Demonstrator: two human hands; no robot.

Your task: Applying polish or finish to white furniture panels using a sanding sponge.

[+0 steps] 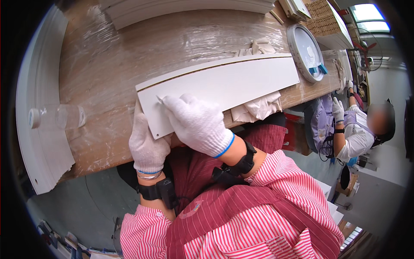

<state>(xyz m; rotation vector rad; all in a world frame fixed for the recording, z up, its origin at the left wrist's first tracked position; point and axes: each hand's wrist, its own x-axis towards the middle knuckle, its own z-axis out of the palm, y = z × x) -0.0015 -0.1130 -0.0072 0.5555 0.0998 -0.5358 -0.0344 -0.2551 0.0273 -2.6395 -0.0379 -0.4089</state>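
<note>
A long white panel (241, 82) lies across a wooden workbench (112, 64) covered in clear film. My left hand (147, 144), in a white glove, grips the panel's near end from below the bench edge. My right hand (196, 123), also gloved, presses on the panel's top face near that end, with a small pale scraper or putty bit (160, 100) at its fingertips. A crumpled white cloth (258, 108) sits under the panel's front edge.
A clear plastic bottle (56, 117) lies on its side at the left. Stacked white boards (39, 129) curve along the left edge. A round white lid or tub (307, 52) stands at the right. Another gloved person (358, 134) sits further right.
</note>
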